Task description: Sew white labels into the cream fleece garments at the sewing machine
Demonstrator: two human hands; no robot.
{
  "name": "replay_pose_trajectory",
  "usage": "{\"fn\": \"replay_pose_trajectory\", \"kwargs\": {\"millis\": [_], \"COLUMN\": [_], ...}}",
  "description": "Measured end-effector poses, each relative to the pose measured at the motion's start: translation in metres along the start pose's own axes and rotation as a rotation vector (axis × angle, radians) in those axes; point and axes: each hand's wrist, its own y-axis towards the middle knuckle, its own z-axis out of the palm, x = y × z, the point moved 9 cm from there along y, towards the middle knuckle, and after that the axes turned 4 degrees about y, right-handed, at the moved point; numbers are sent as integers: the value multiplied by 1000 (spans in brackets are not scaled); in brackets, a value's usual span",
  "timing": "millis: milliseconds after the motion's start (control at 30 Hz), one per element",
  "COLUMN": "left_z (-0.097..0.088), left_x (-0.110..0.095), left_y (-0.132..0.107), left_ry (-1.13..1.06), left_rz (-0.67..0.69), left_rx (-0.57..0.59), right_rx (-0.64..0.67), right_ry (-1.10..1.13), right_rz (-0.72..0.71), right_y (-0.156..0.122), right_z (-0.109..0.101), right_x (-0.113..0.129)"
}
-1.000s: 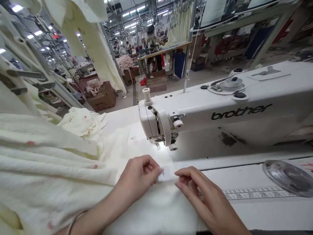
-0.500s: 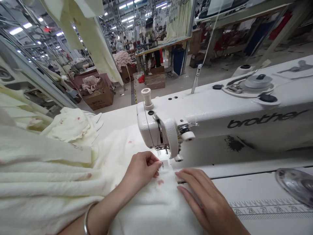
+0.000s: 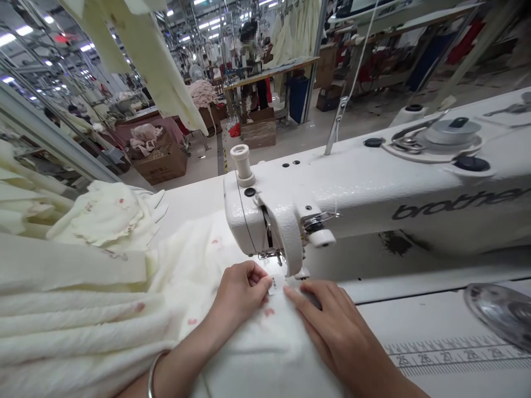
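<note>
A white sewing machine [image 3: 373, 188] stands across the table, its needle head [image 3: 274, 251] just beyond my hands. Cream fabric with small red marks [image 3: 199, 265] lies under the head and spills to the left. My left hand [image 3: 240, 296] pinches a small white label [image 3: 277, 284] against the fabric right below the needle. My right hand [image 3: 332, 326] lies flat on the fabric beside the label, fingers stretched toward it.
More folded cream fabric [image 3: 62, 309] is heaped at the left, with a crumpled piece [image 3: 108, 215] behind it. A ruler strip [image 3: 456, 354] runs along the table at right, near a metal disc [image 3: 498, 315]. Boxes, tables and a person stand far behind.
Both hands have pushed the label and fabric forward, from the near table up to the foot under the needle. My view has shifted closer and to the right.
</note>
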Motion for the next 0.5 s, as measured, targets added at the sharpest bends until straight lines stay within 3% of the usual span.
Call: {"fn": "replay_pose_trajectory", "kwargs": {"millis": [400,500], "left_z": [1,0], "left_x": [2,-2], "left_y": [2,-1], "left_ry": [7,92], "left_rz": [-20,9], "left_rx": [2,-12], "right_rx": [16,6], "right_ry": [-29,-34], "right_rz": [-12,-16], "right_y": [-1,-2], "right_z": [3,4], "right_x": [1,1]}}
